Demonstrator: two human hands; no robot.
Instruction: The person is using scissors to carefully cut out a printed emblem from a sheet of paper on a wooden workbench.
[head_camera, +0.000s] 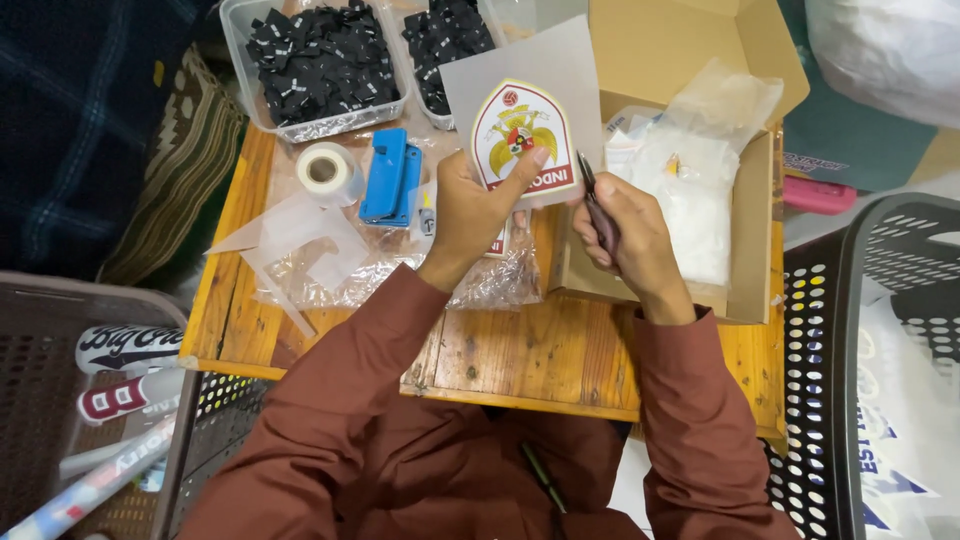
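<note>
Rust-brown sleeves (400, 400) fill the near edge, both forearms reaching over a small wooden table (520, 355). A shield-shaped crest sticker (520, 135) on a grey backing sheet (545, 70) is held up above the table, pinched by the left hand (478, 205), thumb laid across its lower edge. A slim dark tool, likely tweezers (592, 200), is clasped in the right hand (630, 235), tip just beside the crest's right edge.

Judgement: the tip is best kept low and angled along the edge, the sheet held taut by the left thumb, so that the edge is caught without creasing.

Around: an open cardboard box (700, 60) with white bagged goods (690, 180) just behind the right hand; two clear tubs of black tags (320, 60) at the far side; a tape roll (328, 170) and a blue tool (392, 180) left of the sticker; crumpled film (330, 260) beneath. Baskets (860, 330) stand on either side. The box flap crowds the right hand's elbow room.
</note>
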